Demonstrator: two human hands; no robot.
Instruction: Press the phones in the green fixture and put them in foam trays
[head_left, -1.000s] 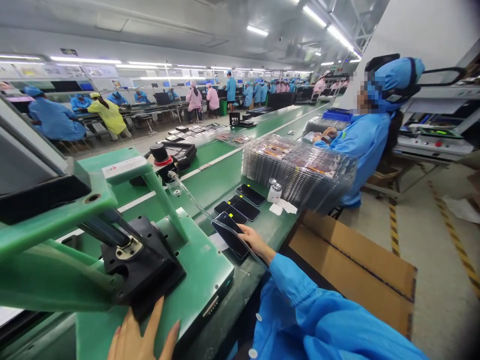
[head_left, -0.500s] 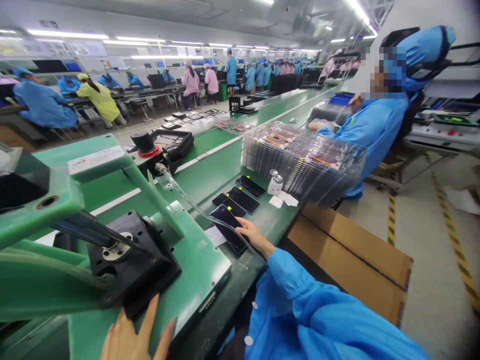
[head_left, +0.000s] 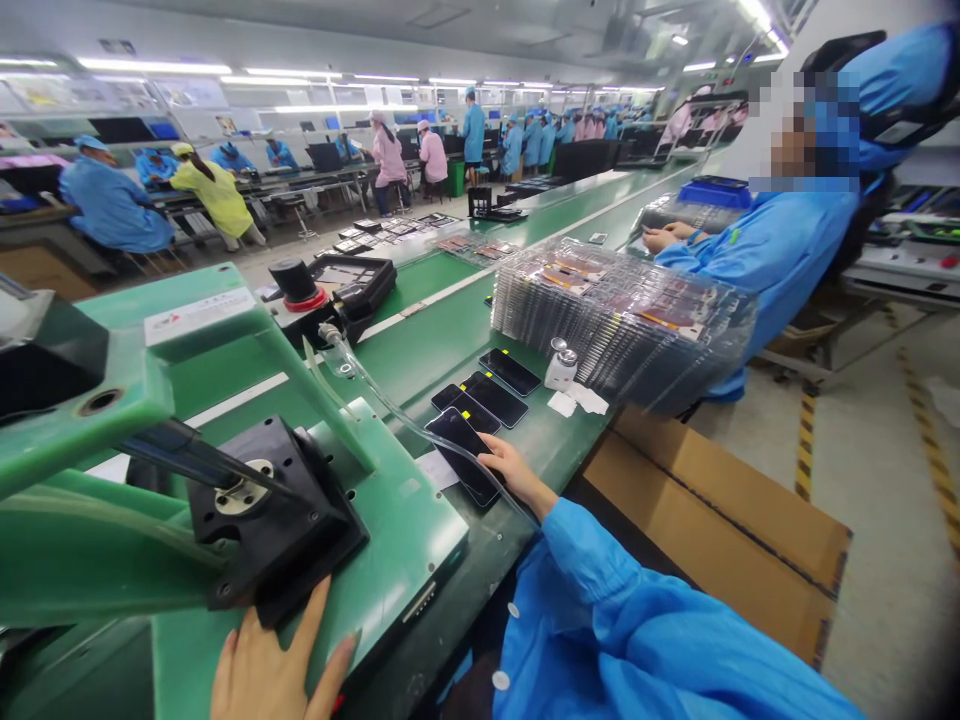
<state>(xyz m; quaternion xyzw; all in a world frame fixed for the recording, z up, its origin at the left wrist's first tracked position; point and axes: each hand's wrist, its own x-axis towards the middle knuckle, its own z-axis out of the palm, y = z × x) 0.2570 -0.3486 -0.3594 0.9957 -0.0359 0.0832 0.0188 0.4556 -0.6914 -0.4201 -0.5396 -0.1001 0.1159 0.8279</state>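
Observation:
My left hand (head_left: 281,665) lies with fingers spread on the green base (head_left: 405,510) of a press fixture. Its fingertips touch the lower edge of the black press block (head_left: 277,500), and what is under that block is hidden. My right hand (head_left: 517,468) has its fingers closed on the right edge of a dark smartphone (head_left: 465,462) with a yellow tab. That phone sits tilted beside the fixture's base, and a clear hose (head_left: 397,408) crosses in front of it. Just beyond are several similar phones (head_left: 495,398), dark faces up, on the green bench.
A white dispenser bottle (head_left: 560,368) and white wipes (head_left: 576,400) stand right of the phones. Stacked clear trays (head_left: 600,310) rise behind them. A red-and-black knob (head_left: 296,287) is beyond the fixture. Cardboard (head_left: 720,510) is at right, near a co-worker in blue (head_left: 795,240).
My view has turned slightly left, so the scene sits farther right. Both my hands keep their places. The co-worker's raised hand has come down to join the other.

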